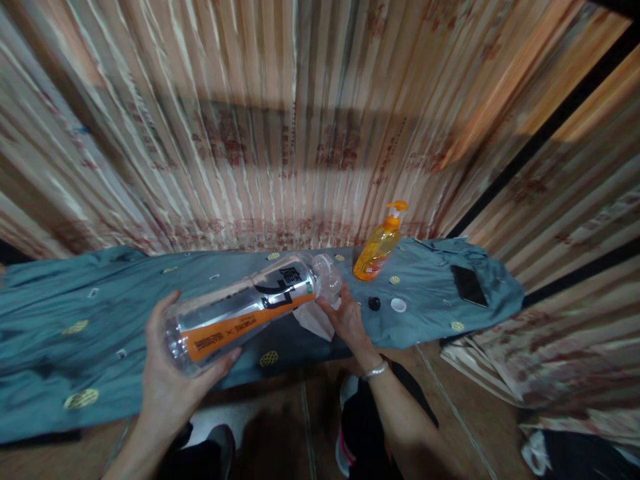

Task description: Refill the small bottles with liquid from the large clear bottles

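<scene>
My left hand [167, 383] is wrapped around the base of a large clear plastic bottle [245, 310] with a silver and orange label. The bottle lies tilted, nearly level, its neck end toward my right hand [349, 319]. In my right hand's fingers is a small clear plastic container [328, 277], held against the large bottle's neck end; whether it is a bottle or a cup I cannot tell. A white, folded-looking piece [316, 320] lies below the neck. A black cap [374, 303] and a white round lid [399, 305] rest to the right of my right hand.
A pump bottle of orange liquid [377, 250] stands toward the back of the cloth-covered table [115, 307]. At the right end lies a black phone-like slab [469, 285]. A patterned curtain [300, 133] hangs behind, and a dark pole [540, 133] slants on the right.
</scene>
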`<state>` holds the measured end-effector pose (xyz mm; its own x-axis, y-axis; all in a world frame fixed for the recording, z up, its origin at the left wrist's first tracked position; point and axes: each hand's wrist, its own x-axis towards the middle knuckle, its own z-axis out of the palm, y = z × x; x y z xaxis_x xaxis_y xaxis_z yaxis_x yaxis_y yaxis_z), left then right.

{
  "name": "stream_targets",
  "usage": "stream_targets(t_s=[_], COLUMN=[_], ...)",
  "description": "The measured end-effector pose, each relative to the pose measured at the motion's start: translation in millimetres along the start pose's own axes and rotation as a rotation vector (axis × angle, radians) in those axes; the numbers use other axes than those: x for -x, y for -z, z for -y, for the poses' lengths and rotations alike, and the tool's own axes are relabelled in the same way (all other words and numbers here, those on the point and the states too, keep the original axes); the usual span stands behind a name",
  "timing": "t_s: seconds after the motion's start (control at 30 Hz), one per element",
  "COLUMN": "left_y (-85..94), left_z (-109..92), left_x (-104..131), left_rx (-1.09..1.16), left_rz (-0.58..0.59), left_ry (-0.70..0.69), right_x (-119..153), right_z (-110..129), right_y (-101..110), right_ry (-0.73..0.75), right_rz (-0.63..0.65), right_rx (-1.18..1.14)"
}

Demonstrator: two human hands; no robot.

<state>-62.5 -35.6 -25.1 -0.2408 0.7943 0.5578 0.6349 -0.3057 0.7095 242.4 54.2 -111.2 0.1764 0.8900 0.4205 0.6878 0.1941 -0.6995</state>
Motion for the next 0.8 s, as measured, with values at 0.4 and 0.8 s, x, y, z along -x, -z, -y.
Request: stream_targets(t_s=[0.4,0.8], left_y=[-0.7,-2.8], left_z=[-0.5,-2.5], left_x=[0.1,-0.1], left_rx=[0.006,-0.009], left_rz=[0.028,-0.012], left_ry=[-0.058,-0.091], right_x=[-0.7,-1.2], right_z=[2.9,3.4], right_y=[1.5,3.1], right_ry=[-0.016,-0.037], right_rz=[0.003,0.027], right_rx=[-0.02,-0.03])
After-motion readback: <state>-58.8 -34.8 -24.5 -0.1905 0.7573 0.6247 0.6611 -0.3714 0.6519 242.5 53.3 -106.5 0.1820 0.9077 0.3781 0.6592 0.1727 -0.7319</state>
